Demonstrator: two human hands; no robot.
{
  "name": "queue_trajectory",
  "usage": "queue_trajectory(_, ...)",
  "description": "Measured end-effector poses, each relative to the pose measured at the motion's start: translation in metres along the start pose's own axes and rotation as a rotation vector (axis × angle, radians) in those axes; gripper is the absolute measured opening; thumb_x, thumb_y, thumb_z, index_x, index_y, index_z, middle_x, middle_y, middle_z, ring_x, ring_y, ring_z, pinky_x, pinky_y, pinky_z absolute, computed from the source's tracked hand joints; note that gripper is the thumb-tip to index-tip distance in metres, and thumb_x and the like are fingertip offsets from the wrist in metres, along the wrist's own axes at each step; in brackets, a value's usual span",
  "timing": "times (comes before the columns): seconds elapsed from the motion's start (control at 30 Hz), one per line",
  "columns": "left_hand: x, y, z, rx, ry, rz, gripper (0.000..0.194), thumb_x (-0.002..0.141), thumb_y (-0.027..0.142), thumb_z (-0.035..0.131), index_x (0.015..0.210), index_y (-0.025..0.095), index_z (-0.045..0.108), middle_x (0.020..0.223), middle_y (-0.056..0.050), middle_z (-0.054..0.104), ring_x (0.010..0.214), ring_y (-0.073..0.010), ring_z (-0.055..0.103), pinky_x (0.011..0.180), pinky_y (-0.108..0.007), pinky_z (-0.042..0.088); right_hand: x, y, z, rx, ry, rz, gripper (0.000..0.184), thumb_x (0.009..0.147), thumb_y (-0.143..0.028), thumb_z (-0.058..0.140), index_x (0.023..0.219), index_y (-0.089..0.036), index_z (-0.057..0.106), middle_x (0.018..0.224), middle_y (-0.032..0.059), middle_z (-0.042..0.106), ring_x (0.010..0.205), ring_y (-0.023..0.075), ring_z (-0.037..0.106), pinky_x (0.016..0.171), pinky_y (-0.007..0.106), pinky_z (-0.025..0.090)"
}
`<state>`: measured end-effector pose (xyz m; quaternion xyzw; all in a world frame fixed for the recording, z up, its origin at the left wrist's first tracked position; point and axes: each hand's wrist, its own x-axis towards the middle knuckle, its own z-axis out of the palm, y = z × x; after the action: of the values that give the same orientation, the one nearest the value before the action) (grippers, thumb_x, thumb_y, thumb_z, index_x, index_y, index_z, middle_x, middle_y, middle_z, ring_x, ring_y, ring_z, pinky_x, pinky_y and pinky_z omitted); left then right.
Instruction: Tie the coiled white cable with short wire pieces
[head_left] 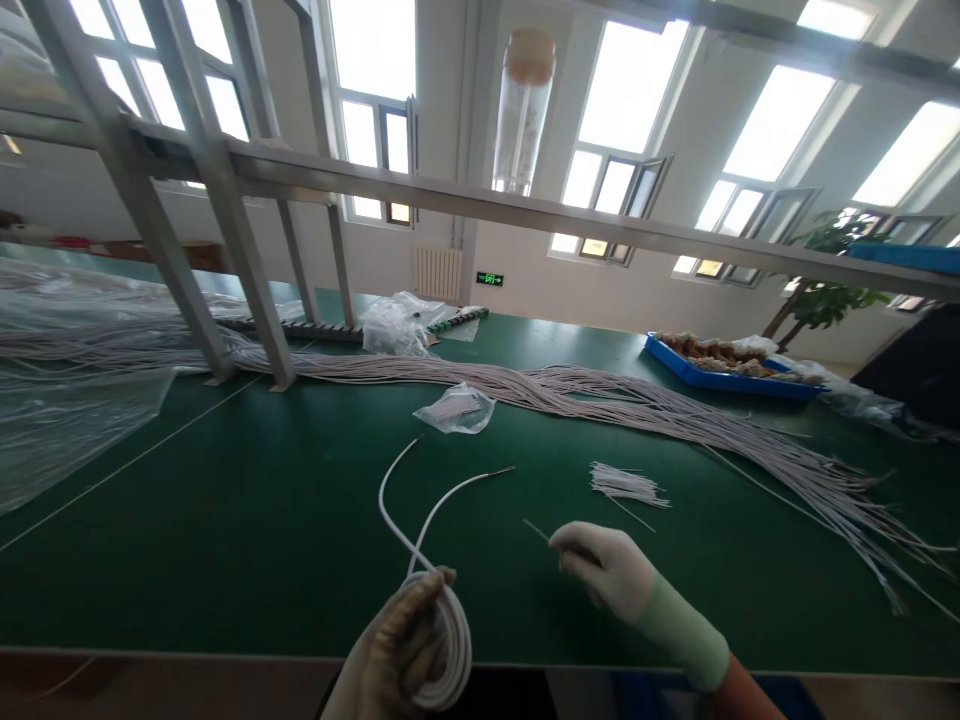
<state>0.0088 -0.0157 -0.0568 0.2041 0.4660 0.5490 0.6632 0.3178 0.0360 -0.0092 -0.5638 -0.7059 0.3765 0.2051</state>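
My left hand (397,645), in a tan glove, grips a coiled white cable (450,640) near the table's front edge. The cable's two loose ends arc up and away over the green table (225,520). My right hand (607,575), in a pale glove, pinches a thin tie strip (537,530) between its fingertips, to the right of the coil. A small pile of similar thin white strips (626,485) lies just beyond my right hand.
A long bundle of white cables (600,400) runs across the table. A small clear bag (457,408) and a larger plastic bag (394,325) lie behind. A blue tray (720,380) sits far right, metal frame legs (247,290) at left, and plastic sheeting (67,420) far left.
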Motion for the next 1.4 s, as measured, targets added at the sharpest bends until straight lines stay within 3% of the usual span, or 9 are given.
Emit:
queue_trajectory(0.13, -0.010, 0.019, 0.010, -0.054, 0.003, -0.156, 0.046, 0.070, 0.045, 0.089, 0.108, 0.021, 0.077, 0.135, -0.015, 0.070, 0.128, -0.0371, 0.064, 0.096, -0.042, 0.060, -0.003, -0.030, 0.037, -0.074, -0.159, -0.194, 0.023, 0.100, -0.023, 0.049, 0.108, -0.023, 0.070, 0.101, 0.0037, 0.065, 0.059, 0.0123, 0.064, 0.058, 0.027, 0.057)
queue_trajectory(0.23, -0.010, 0.025, 0.015, -0.110, 0.031, -0.265, 0.043, 0.072, 0.044, 0.089, 0.105, 0.019, 0.076, 0.130, -0.015, 0.073, 0.127, -0.0339, 0.065, 0.099, -0.039, 0.058, 0.001, -0.043, 0.055, -0.169, -0.095, -0.285, 0.023, 0.099, -0.018, 0.046, 0.102, -0.021, 0.069, 0.094, 0.0040, 0.064, 0.067, 0.0161, 0.065, 0.064, 0.030, 0.056)
queue_trajectory(0.4, -0.010, 0.022, 0.013, -0.129, 0.023, -0.242, 0.050, 0.066, 0.043, 0.093, 0.106, 0.019, 0.076, 0.132, -0.016, 0.072, 0.123, -0.0367, 0.068, 0.097, -0.041, 0.060, 0.006, -0.052, 0.078, -0.192, -0.019, -0.320, 0.021, 0.099, -0.017, 0.049, 0.101, -0.022, 0.069, 0.091, 0.0037, 0.063, 0.076, 0.0188, 0.063, 0.069, 0.031, 0.053)
queue_trajectory(0.63, -0.018, 0.032, 0.020, -0.132, 0.092, -0.296, 0.045, 0.065, 0.047, 0.092, 0.097, 0.018, 0.078, 0.111, -0.016, 0.080, 0.097, -0.0322, 0.078, 0.074, -0.034, 0.064, 0.005, -0.050, 0.082, -0.050, -0.007, -0.295, 0.020, 0.101, -0.021, 0.051, 0.099, -0.024, 0.070, 0.092, 0.0025, 0.063, 0.074, 0.0166, 0.062, 0.068, 0.028, 0.052)
queue_trajectory(0.83, -0.032, 0.036, 0.030, -0.132, 0.055, -0.280, 0.042, 0.069, 0.048, 0.089, 0.097, 0.019, 0.078, 0.113, -0.016, 0.080, 0.100, -0.0326, 0.077, 0.078, -0.035, 0.063, -0.002, -0.058, 0.086, 0.072, -0.052, -0.295, 0.019, 0.101, -0.021, 0.052, 0.097, -0.024, 0.071, 0.094, 0.0013, 0.063, 0.070, 0.0138, 0.062, 0.066, 0.026, 0.051)
queue_trajectory(1.0, -0.031, 0.029, 0.028, -0.120, -0.008, -0.264, 0.045, 0.071, 0.045, 0.088, 0.104, 0.018, 0.077, 0.119, -0.016, 0.078, 0.119, -0.0362, 0.070, 0.097, -0.041, 0.059, -0.006, -0.074, 0.093, 0.324, -0.068, -0.275, 0.011, 0.089, -0.014, 0.060, 0.091, -0.021, 0.068, 0.086, -0.0009, 0.061, 0.070, 0.0142, 0.060, 0.065, 0.026, 0.049)
queue_trajectory(1.17, -0.026, 0.029, 0.027, -0.109, -0.064, -0.278, 0.045, 0.073, 0.046, 0.086, 0.107, 0.019, 0.075, 0.117, -0.016, 0.078, 0.122, -0.0382, 0.068, 0.106, -0.048, 0.054, -0.013, -0.083, 0.099, 0.663, -0.204, -0.186, 0.043, 0.086, -0.027, 0.061, 0.129, -0.022, 0.060, 0.103, 0.0047, 0.069, 0.094, 0.0257, 0.068, 0.083, 0.038, 0.056)
queue_trajectory(1.3, -0.028, 0.032, 0.027, 0.070, -0.152, -0.122, 0.030, 0.079, 0.045, 0.080, 0.100, 0.023, 0.078, 0.119, -0.012, 0.077, 0.127, -0.0379, 0.064, 0.111, -0.047, 0.051, -0.013, -0.077, 0.122, 0.405, -0.018, -0.081, 0.090, 0.070, -0.020, 0.078, 0.151, -0.029, 0.040, 0.132, 0.0082, 0.066, 0.119, 0.0331, 0.064, 0.105, 0.050, 0.051)
queue_trajectory(1.4, -0.029, 0.029, 0.026, 0.167, -0.158, -0.060, 0.029, 0.077, 0.039, 0.082, 0.102, 0.024, 0.079, 0.124, -0.011, 0.075, 0.130, -0.0385, 0.061, 0.109, -0.044, 0.053, -0.011, -0.070, 0.137, 0.251, 0.133, -0.153, 0.068, 0.087, -0.027, 0.066, 0.150, -0.027, 0.040, 0.132, 0.0109, 0.067, 0.120, 0.0323, 0.065, 0.104, 0.052, 0.053)
